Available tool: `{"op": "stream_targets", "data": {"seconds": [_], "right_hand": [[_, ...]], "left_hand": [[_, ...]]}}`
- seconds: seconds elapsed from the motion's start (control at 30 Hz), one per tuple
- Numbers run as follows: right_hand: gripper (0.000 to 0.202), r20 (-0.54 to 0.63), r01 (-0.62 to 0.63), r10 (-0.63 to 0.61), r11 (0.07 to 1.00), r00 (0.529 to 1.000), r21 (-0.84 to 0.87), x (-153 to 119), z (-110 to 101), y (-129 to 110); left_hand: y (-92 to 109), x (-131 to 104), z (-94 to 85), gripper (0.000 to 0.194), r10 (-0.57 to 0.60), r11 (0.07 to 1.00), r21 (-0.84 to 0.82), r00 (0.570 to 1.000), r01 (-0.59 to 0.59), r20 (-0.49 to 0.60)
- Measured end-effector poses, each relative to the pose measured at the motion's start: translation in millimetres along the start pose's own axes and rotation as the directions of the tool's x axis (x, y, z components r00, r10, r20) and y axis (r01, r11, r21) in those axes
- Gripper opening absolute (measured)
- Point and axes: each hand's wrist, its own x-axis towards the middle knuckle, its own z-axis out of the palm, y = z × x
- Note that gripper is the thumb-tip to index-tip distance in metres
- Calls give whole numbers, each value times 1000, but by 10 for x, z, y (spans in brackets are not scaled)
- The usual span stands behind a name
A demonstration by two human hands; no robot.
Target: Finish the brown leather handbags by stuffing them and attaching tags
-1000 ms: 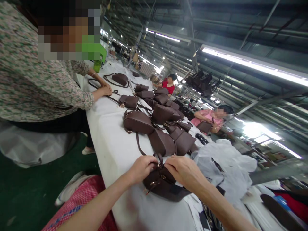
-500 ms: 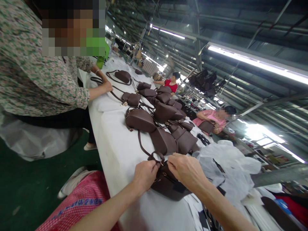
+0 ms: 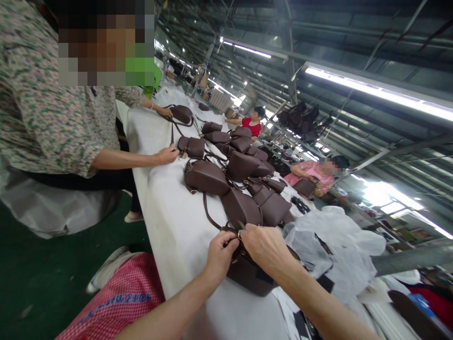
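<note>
Closely paired, both hands (image 3: 220, 256) (image 3: 265, 246) pinch the bag (image 3: 246, 276).

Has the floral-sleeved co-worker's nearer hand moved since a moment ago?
Yes: against the large rounded bag, the co-worker's nearer hand has come toward the camera and closer to that bag.

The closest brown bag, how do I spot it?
Find the long white table, then the brown handbags heaped on it. At the near end is the closest brown handbag: unlike the others, it has the wearer's left hand and right hand at its top.
</note>
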Motion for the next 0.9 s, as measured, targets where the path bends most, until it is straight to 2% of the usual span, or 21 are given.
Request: {"op": "stream_targets", "data": {"seconds": [0.1,0.17,0.27,0.37,0.47,0.57,0.67,0.77,0.83,0.9], "right_hand": [[22,10,-13,13,999,1000,40,21,25,-8],[18,-6,-23,24,991,1000,130,5,36,31],[8,-130,23,30,921,991,389,-51,50,118],[12,-246,126,16,826,969,550,-75,72,144],[21,-273,174,-28,832,962,527,-25,88,84],[22,-276,201,-72,858,958,473,50,81,20],[26,-281,223,-100,865,955,450,88,58,10],[26,-278,210,-89,871,957,444,94,47,29],[25,-279,194,-70,873,958,448,95,54,40],[26,-279,184,-58,872,959,453,100,70,46]], "left_hand": [[-6,37,14,16,12,998,60,998,-8,-57],[19,45,-46,18,73,986,154,997,-66,-40],[115,24,-231,19,135,951,276,990,-138,31],[258,-10,-421,18,204,922,321,976,-216,72],[390,-29,-511,19,293,891,336,952,-305,89],[460,-21,-516,18,339,878,324,935,-354,104],[458,9,-480,18,293,925,224,952,-306,93],[412,51,-413,13,151,988,17,986,-153,76],[367,79,-357,16,59,989,-141,996,-48,74],[320,105,-301,22,14,974,-226,998,0,60]]}}
